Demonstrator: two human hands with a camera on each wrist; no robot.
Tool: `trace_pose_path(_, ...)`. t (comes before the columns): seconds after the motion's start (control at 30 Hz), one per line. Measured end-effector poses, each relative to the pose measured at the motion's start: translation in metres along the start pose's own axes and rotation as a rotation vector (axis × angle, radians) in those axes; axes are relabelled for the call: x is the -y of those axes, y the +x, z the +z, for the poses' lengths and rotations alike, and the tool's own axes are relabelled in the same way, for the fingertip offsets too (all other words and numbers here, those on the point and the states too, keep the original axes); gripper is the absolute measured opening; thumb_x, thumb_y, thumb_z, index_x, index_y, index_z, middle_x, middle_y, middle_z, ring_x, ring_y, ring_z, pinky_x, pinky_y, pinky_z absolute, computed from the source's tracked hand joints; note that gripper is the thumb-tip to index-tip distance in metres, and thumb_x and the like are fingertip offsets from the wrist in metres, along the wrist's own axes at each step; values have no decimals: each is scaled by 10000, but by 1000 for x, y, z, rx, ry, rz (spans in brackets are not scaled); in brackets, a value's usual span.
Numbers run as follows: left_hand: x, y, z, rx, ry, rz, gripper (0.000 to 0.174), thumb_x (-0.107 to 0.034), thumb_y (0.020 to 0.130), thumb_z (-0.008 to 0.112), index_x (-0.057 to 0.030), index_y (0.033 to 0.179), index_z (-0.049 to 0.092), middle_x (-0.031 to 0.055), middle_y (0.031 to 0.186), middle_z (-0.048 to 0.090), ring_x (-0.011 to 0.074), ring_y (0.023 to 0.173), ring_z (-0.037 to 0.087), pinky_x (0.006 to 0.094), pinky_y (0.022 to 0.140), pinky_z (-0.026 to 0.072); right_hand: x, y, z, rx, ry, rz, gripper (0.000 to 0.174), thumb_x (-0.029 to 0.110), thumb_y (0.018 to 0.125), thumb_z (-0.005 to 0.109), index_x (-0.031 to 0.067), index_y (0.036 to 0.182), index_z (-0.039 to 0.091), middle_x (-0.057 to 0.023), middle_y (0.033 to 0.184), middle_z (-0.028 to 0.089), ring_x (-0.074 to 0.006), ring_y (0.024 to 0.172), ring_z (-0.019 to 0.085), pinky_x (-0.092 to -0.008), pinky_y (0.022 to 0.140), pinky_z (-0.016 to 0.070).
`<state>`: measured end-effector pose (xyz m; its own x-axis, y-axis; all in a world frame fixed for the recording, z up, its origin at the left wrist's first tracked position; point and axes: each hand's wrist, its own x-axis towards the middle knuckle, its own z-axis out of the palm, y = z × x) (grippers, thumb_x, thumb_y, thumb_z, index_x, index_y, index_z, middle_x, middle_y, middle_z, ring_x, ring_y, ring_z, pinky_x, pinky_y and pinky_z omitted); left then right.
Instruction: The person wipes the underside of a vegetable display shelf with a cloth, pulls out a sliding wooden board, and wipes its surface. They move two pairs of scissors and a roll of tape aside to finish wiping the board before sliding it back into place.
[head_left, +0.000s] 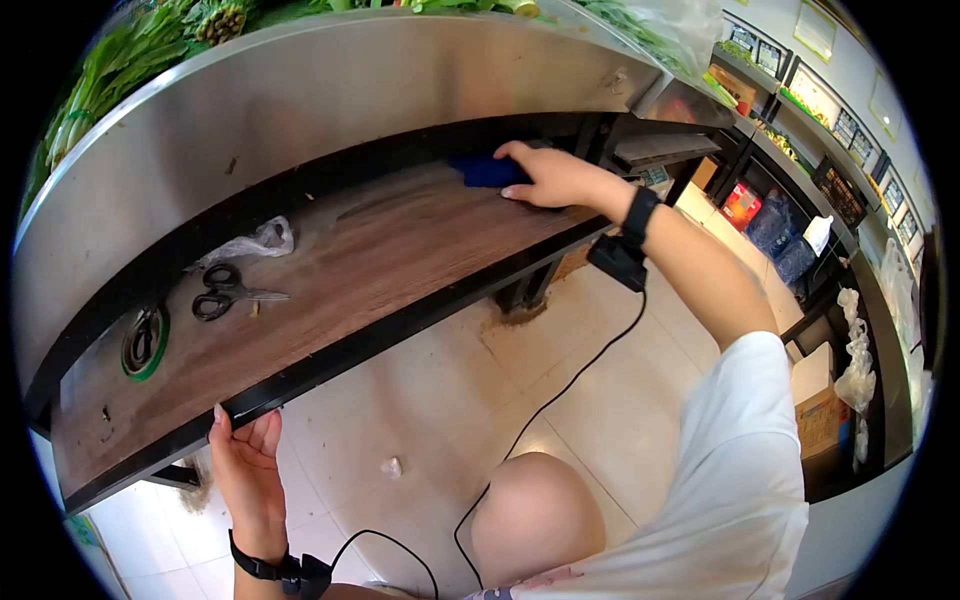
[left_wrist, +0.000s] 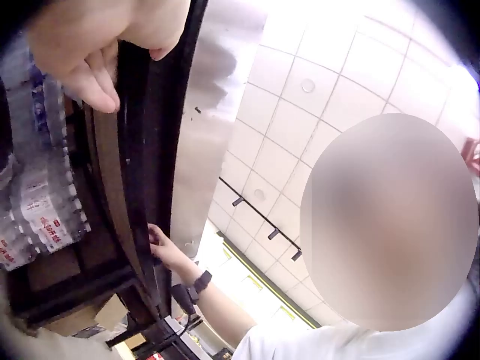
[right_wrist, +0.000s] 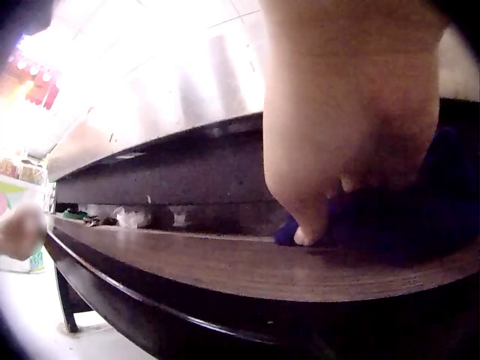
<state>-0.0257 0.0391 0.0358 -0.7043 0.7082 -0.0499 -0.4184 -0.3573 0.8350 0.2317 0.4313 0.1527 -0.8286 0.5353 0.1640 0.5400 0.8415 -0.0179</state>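
A dark blue cloth (head_left: 484,171) lies bunched on the wood-grain shelf (head_left: 400,235). My right hand (head_left: 555,178) holds it down from above, thumb and fingers curled about it; the palm hides part of the cloth. The right wrist view shows the cloth (right_wrist: 375,217) spread under the fingers, against the board. At the shelf's black front edge (head_left: 330,363), on the left, my left hand (head_left: 250,470) grips with the thumb on one side and the fingers on the other. Black-handled scissors (head_left: 222,294) and crumpled clear plastic (head_left: 262,240) lie on the shelf between the hands.
A green-rimmed roll of tape (head_left: 148,343) sits at the shelf's left end. Above the shelf runs a steel panel (head_left: 380,75) with leafy greens (head_left: 120,85) on top. Black cables (head_left: 560,395) hang from the wrists over the tiled floor (head_left: 370,430). Packed bottles (left_wrist: 45,217) stand below.
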Motion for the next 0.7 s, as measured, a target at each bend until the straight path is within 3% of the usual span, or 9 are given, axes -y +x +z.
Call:
trace_pose_path(0.07, -1, -1, -1, -14, 11, -10, 329, -345, 949, 478, -53, 1087, 543, 126, 1015, 656, 193, 965, 636, 307, 913, 486, -9, -12, -7, 14, 52, -88, 513, 198, 819, 649, 142, 1291, 455, -199, 1099, 606, -363, 956, 597, -396, 854, 465)
trace_pose_path(0.1, -1, -2, -3, -18, 16, -13, 330, -346, 949, 477, -53, 1084, 545, 123, 1018, 655, 190, 967, 634, 306, 914, 484, -9, -17, -8, 25, 67, -57, 478, 151, 826, 619, 138, 1285, 485, -158, 1152, 601, -353, 990, 591, -385, 866, 465)
trace_pose_path(0.17, 0, -3, -4, -7, 25, -12, 334, -350, 949, 473, -54, 1085, 546, 119, 1026, 653, 188, 973, 631, 307, 918, 480, -17, -20, -1, -72, -82, -155, 450, 126, 833, 599, 130, 1275, 513, -151, 1191, 584, -350, 1020, 578, -383, 879, 462)
trace_pose_path(0.23, -1, -2, -5, 21, 50, -2, 340, -354, 950, 467, -54, 1092, 545, 116, 1036, 649, 188, 981, 626, 309, 924, 474, -22, -18, -1, -99, -114, -127, 436, 118, 836, 590, 133, 1267, 528, -156, 1204, 572, -352, 1035, 566, -384, 885, 460)
trace_pose_path(0.4, -3, -4, -3, 15, 46, -14, 342, -349, 950, 467, -50, 1099, 538, 122, 1053, 642, 196, 996, 620, 318, 932, 471, -43, -1, 14, -122, -276, 205, 379, 170, 852, 577, 107, 1226, 566, -187, 1087, 617, -377, 967, 581, -411, 841, 472)
trace_pose_path(0.5, -3, -4, -3, 26, 49, -11, 322, -335, 947, 477, -50, 1086, 536, 132, 1043, 644, 203, 986, 628, 323, 935, 475, -57, 14, 25, -137, -319, 188, 425, 201, 861, 571, 110, 1274, 528, -199, 1040, 638, -376, 944, 600, -423, 821, 484)
trace_pose_path(0.63, -5, -6, 2, 1, 36, -15, 303, -325, 945, 487, -48, 1058, 535, 140, 1013, 650, 212, 962, 640, 332, 935, 481, -60, -9, 6, -69, 10, 126, 549, 246, 847, 591, 106, 1349, 417, -208, 1256, 534, -351, 1141, 530, -398, 951, 422)
trace_pose_path(0.67, -5, -6, -1, 9, 34, -19, 304, -327, 945, 487, -48, 1058, 533, 141, 1015, 649, 213, 966, 639, 332, 936, 481, -56, -16, -2, 54, 2, 194, 590, 257, 850, 592, 168, 1390, 372, -187, 1312, 501, -334, 1202, 490, -389, 988, 396)
trace_pose_path(0.7, -5, -5, -2, 18, 30, -21, 306, -329, 945, 488, -47, 1057, 531, 142, 1018, 649, 213, 969, 638, 332, 937, 480, -56, -16, 1, 5, -67, 153, 586, 248, 849, 594, 189, 1390, 376, -183, 1318, 497, -333, 1200, 492, -386, 987, 397)
